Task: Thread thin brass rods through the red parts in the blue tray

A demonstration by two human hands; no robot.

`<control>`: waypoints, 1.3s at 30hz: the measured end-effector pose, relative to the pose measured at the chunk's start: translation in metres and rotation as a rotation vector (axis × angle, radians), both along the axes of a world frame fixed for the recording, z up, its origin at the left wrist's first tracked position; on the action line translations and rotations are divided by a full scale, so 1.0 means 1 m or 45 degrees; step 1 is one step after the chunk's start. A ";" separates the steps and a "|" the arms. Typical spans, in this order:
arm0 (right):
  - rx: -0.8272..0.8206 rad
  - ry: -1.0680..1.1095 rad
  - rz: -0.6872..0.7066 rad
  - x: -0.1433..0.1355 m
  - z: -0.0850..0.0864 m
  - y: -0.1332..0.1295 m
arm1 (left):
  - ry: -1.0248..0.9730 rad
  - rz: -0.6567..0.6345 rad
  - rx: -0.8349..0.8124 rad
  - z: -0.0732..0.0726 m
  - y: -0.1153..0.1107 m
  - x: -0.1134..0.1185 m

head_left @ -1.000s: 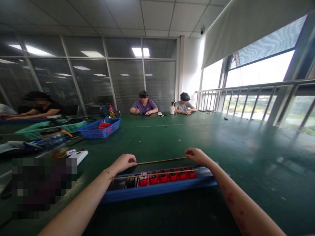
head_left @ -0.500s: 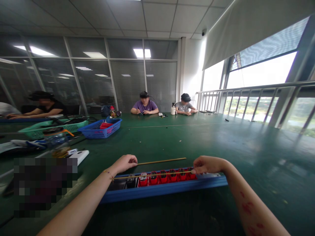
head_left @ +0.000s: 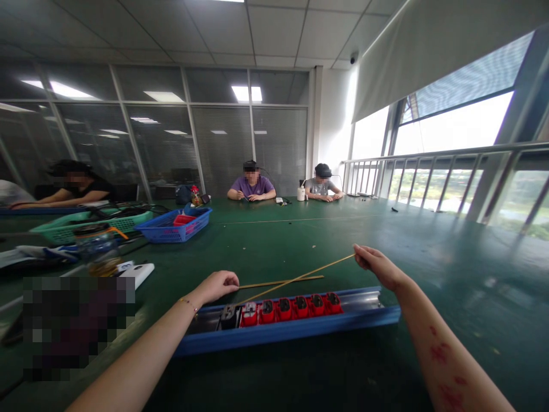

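My right hand [head_left: 373, 263] pinches one end of a thin yellowish strip [head_left: 317, 270], which slants down to the left with its far end low behind the blue tray. My left hand [head_left: 221, 285] is closed at the left end of a second thin strip [head_left: 306, 278] on the table. The raised strip crosses over this one. In front lies the long blue channel-shaped tray [head_left: 291, 335], with several red blocks with dark tops [head_left: 284, 309] in a row. A black block [head_left: 228, 316] stands at the row's left end. My left wrist hides part of the tray's left end.
A blue basket [head_left: 174, 233] and a green basket [head_left: 55, 230] stand at the left, near a jar [head_left: 98, 252] and a white device [head_left: 143, 274]. Across the green table [head_left: 266, 246] sit two people [head_left: 253, 186]; another person [head_left: 81, 183] is at far left.
My right hand has lifted away from the tray, up and to the right, taking its strip along. That strip now slants behind the blocks instead of lying across them. My left hand stays put.
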State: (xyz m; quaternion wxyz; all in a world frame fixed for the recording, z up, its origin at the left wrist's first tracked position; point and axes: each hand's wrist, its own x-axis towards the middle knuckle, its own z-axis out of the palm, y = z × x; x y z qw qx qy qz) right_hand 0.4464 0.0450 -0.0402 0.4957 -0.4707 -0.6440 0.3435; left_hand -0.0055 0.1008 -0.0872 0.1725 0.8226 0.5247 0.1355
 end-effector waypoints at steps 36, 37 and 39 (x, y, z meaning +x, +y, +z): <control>0.031 -1.796 0.211 -0.105 -0.020 0.052 | 0.179 0.015 0.138 0.014 -0.012 0.005; 0.020 -1.805 0.217 -0.107 -0.020 0.053 | 0.180 0.011 0.130 0.013 -0.012 0.005; -0.002 -1.803 0.236 -0.108 -0.019 0.054 | 0.178 0.007 0.106 0.010 -0.011 0.006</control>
